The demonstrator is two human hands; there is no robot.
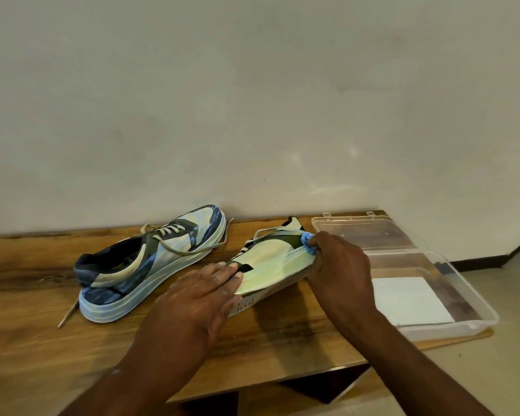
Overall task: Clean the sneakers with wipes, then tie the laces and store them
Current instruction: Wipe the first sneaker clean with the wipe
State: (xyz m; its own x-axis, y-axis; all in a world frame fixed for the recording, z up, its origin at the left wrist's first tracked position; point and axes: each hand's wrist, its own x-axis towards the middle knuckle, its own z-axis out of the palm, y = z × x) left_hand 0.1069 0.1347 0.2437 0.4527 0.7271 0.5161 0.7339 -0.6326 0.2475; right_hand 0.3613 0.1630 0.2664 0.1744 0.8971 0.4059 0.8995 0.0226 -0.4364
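Two blue, pale green and white sneakers lie on the wooden table (42, 340). The left sneaker (150, 262) stands upright with loose laces. The right sneaker (270, 262) is tipped onto its side, sole edge toward me. My left hand (198, 298) grips its heel end, fingers over the upper. My right hand (339, 265) pinches a small blue wipe (308, 241) against the toe end of that sneaker.
A clear plastic storage box (463, 283) stands open at the right end of the table, its lid (364, 232) folded back toward the wall. A white sheet (409, 301) lies inside it. The table's right edge is just past the box.
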